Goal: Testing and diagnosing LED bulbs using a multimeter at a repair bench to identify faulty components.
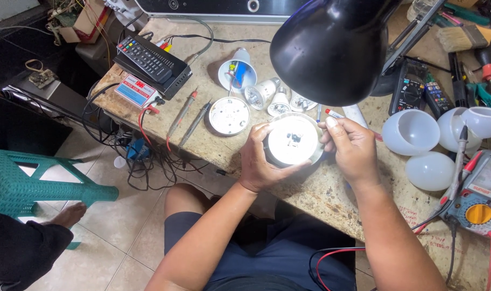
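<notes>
Left hand [259, 159] curled around the left side of a round white LED lamp base with a shiny metal rim [294, 141], fingers [256, 136] wrapped up over the edge and thumb underneath, gripping it firmly and tilting the flat face up toward the camera. Forearm coming in from the lower middle, elbow down near the lap. Right hand [353, 148] sitting just at the lamp base's right edge, fingers pinched together around a thin pen-like tool with a red and white end [334, 114], wrist bent inward so the knuckles face up; tool tip itself hidden behind the fingers, so can't tell if it touches the board. Lamp base held just above the worn beige stone tabletop [304, 188], right under the black dome-shaped desk lamp shade [331, 48], brightly lit. Just left of it on the tabletop, a round white plastic disc cover [229, 115], and behind it a few small white bulb housings [261, 92]. Off to the right, three frosted white dome diffusers [412, 132], and a grey multimeter with a yellow dial [479, 207] near the edge.
</notes>
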